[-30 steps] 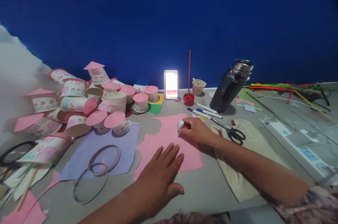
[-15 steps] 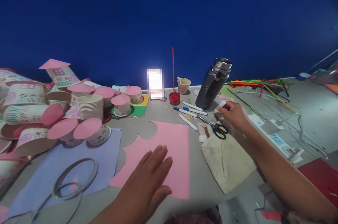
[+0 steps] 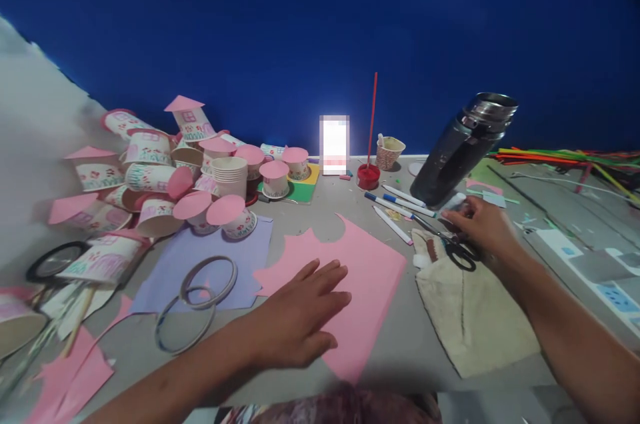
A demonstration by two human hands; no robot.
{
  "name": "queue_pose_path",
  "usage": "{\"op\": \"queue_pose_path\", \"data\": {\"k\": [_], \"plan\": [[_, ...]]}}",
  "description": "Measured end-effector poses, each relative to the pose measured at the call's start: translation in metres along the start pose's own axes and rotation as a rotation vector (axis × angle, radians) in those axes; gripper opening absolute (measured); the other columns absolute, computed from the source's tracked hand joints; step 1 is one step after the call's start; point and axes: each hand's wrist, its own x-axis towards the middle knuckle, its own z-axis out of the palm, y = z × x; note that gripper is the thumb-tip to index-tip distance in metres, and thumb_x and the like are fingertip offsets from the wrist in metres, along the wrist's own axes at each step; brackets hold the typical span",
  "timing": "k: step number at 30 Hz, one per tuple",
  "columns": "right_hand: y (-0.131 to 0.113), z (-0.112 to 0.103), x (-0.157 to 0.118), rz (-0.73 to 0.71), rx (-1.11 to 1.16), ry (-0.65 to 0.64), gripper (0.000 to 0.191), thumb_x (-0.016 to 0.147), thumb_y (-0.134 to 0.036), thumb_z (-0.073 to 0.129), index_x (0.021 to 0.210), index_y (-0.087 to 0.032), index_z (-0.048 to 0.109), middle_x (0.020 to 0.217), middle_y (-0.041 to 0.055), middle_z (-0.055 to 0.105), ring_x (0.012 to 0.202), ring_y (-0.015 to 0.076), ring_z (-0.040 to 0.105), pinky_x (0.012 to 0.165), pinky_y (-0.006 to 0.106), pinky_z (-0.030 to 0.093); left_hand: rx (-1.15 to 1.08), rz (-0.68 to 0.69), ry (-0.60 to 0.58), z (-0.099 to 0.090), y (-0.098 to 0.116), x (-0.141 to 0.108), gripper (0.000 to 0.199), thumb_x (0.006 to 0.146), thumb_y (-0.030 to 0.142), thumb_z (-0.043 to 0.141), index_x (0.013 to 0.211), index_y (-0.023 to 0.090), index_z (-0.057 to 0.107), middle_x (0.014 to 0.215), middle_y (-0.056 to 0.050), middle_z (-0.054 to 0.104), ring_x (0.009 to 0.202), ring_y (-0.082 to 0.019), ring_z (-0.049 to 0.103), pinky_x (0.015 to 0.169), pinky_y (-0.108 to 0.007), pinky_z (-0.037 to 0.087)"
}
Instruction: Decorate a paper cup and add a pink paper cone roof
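My left hand [image 3: 305, 311] lies with its fingers spread on a sheet of pink paper [image 3: 373, 277]. Round bites are cut out of the sheet's left and upper edges. At the right, my right hand [image 3: 483, 224] pinches a small white object [image 3: 454, 202], whose kind I cannot make out. Just below those fingers, black-handled scissors [image 3: 461, 256] rest on a beige cloth pouch [image 3: 475, 317]. Several markers [image 3: 393, 225] lie to the left of this hand. A dark metal flask [image 3: 457, 151] stands uncapped behind it.
Decorated paper cups [image 3: 155, 181] with pink tops crowd the left side, beside a stack of plain cups [image 3: 229, 177]. Grey rings [image 3: 209, 282] lie on purple paper [image 3: 160, 277]. A red pot [image 3: 369, 176] and a small patterned cup [image 3: 390, 154] stand near the blue wall.
The view has swung left, so things appear farther right. The pink sheet has turned clockwise under my left hand. My right hand still pinches the white object beside the flask.
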Motion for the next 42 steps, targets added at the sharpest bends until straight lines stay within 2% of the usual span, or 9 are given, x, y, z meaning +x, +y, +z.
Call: {"op": "queue_pose_path", "data": {"k": [7,13,18,21,24,27,32,37,42], "plan": [[-0.040,-0.031,-0.042,-0.215,-0.084,-0.081,0.040,0.087,-0.054,0.060,0.108,-0.023,0.076,0.083,0.0084,0.079,0.068,0.0271,0.070,0.063,0.037,0.046,0.033,-0.122,0.048,0.016,-0.002,0.011,0.081,0.095,0.063,0.061,0.156,0.014,0.043,0.168,-0.030,0.032,0.159,-0.045,0.023,0.125,-0.070,0.021],[-0.134,0.007,-0.080,-0.751,-0.043,-0.307,0.025,0.095,-0.042,0.064,0.109,-0.025,0.076,0.099,0.0072,0.081,0.089,0.0259,0.074,0.075,0.034,0.051,0.041,0.149,0.000,-0.002,-0.018,0.005,0.067,0.091,0.048,0.067,0.152,0.027,0.051,0.168,-0.018,0.038,0.158,-0.044,0.027,0.124,-0.071,0.017],[-0.176,0.035,-0.098,-0.926,-0.002,-0.410,0.020,0.100,-0.028,0.057,0.113,-0.023,0.072,0.100,0.0084,0.078,0.090,0.0262,0.072,0.084,0.038,0.052,0.010,-0.079,0.059,0.004,-0.001,0.003,0.084,0.095,0.066,0.059,0.161,0.020,0.037,0.172,-0.024,0.025,0.159,-0.047,0.022,0.123,-0.072,0.023],[-0.180,0.055,-0.110,-0.908,0.127,-0.412,0.027,0.104,-0.027,0.048,0.123,-0.021,0.066,0.109,0.0112,0.077,0.095,0.0266,0.073,0.084,0.039,0.054,0.069,-0.112,0.075,0.015,0.007,0.001,0.091,0.089,0.060,0.072,0.160,0.015,0.037,0.171,-0.027,0.024,0.160,-0.047,0.019,0.125,-0.070,0.021],[-0.174,0.076,-0.119,-0.900,0.252,-0.415,0.032,0.107,-0.027,0.040,0.131,-0.019,0.060,0.114,0.0135,0.075,0.097,0.0260,0.073,0.081,0.039,0.056,0.057,-0.110,0.154,0.011,0.009,-0.013,0.049,0.092,0.042,0.074,0.134,0.020,0.062,0.156,-0.017,0.052,0.155,-0.038,0.035,0.127,-0.059,0.029],[-0.169,0.086,-0.120,-0.877,0.283,-0.434,0.028,0.105,-0.028,0.043,0.125,-0.021,0.061,0.104,0.0102,0.074,0.088,0.0247,0.073,0.074,0.038,0.056,-0.046,-0.329,0.479,-0.008,0.003,-0.040,0.015,0.098,0.031,0.065,0.108,0.022,0.069,0.122,-0.010,0.070,0.126,-0.027,0.063,0.109,-0.042,0.050],[-0.169,0.081,-0.116,-0.852,0.295,-0.495,0.021,0.104,-0.030,0.046,0.114,-0.024,0.064,0.092,0.0060,0.070,0.077,0.0225,0.070,0.068,0.036,0.054,-0.004,-0.782,0.949,-0.027,-0.024,-0.091,0.015,0.098,0.029,0.055,0.092,0.022,0.066,0.100,-0.006,0.070,0.097,-0.023,0.066,0.087,-0.038,0.053],[-0.170,0.081,-0.116,-0.887,0.316,-0.508,0.019,0.104,-0.027,0.047,0.110,-0.026,0.065,0.093,0.0057,0.070,0.080,0.0222,0.071,0.069,0.036,0.057,-0.055,-0.951,1.022,-0.020,-0.039,-0.120,0.019,0.094,0.037,0.058,0.085,0.022,0.066,0.093,-0.004,0.071,0.085,-0.021,0.067,0.073,-0.033,0.052],[-0.163,0.085,-0.116,-0.954,0.321,-0.459,0.017,0.102,-0.026,0.050,0.110,-0.028,0.065,0.092,0.0048,0.071,0.078,0.0220,0.072,0.067,0.035,0.059,-0.080,-0.751,0.915,-0.021,-0.024,-0.094,0.019,0.099,0.029,0.054,0.086,0.021,0.067,0.095,-0.004,0.073,0.089,-0.020,0.068,0.083,-0.034,0.053]]}}
